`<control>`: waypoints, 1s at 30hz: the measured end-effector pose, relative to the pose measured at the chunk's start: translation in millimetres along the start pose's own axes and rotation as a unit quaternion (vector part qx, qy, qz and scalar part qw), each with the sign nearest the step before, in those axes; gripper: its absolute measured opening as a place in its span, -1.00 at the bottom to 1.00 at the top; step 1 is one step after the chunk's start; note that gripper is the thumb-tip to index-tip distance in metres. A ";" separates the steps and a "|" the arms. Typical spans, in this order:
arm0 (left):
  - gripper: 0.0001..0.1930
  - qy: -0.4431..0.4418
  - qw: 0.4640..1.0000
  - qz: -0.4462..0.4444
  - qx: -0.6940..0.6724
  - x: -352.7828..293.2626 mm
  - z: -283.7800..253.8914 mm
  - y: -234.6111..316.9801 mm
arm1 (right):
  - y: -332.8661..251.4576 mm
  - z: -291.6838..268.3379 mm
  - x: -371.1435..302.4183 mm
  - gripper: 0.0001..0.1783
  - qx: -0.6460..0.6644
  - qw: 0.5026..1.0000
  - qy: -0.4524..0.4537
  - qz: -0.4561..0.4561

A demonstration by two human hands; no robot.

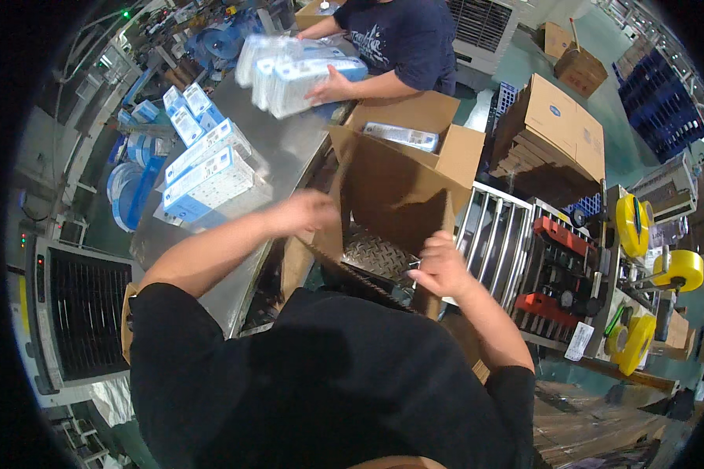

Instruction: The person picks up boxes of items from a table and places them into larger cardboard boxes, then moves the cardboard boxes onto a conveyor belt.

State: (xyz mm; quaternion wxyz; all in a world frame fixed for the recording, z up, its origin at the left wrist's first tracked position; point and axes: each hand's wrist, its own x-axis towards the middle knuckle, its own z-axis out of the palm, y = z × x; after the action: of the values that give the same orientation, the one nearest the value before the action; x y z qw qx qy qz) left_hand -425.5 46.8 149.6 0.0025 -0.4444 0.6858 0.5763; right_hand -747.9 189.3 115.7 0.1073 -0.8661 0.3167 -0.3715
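Note:
An open cardboard box (391,187) stands right in front of me with its walls raised. Through it a patterned metal plate (375,254) shows at the bottom. My right hand (443,270) is curled over the box's right wall, thumb sticking out to the left. At the upper left edge of the same box is my left hand (311,213), smeared by motion, so its fingers do not show clearly. Just behind stands a second open carton (465,152) with a blue-and-white package (401,136) inside.
Blue-and-white packages (203,184) sit on the metal table (289,148) to my left. Across it, a co-worker (403,47) holds several similar packs (301,74). Right of me are a roller conveyor (489,234), a red-and-black machine (559,273), yellow tape rolls (632,225) and stacked flat cartons (555,133).

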 end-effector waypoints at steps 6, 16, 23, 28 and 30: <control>-0.13 -0.308 0.857 0.089 0.403 38.9 61.5 -20.9 | 26.8 53.9 7.5 -0.67 -0.116 0.986 -0.086 0.080; -0.25 0.225 0.838 0.181 0.462 42.6 134.0 -77.4 | 50.3 -5.0 -82.9 -0.57 -0.152 0.931 -0.193 0.272; -0.45 0.382 0.915 -0.021 0.131 71.6 -50.1 -200.3 | 137.5 219.8 -217.6 0.06 0.176 0.654 0.118 0.726; -0.31 0.390 0.921 -0.016 -0.022 123.2 -13.8 -228.1 | 90.6 189.0 -279.0 -0.45 0.413 0.562 0.087 0.711; -0.32 0.154 0.908 -0.067 -0.385 79.4 9.0 -134.8 | 36.7 100.5 -235.8 -0.37 0.476 0.575 0.338 0.573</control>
State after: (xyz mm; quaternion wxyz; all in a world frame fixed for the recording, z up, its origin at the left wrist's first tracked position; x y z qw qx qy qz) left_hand -395.6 13.7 -0.6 -0.2362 -0.5387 0.3714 0.7184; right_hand -817.0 304.0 -105.9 0.5799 -0.1400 0.5381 -0.5955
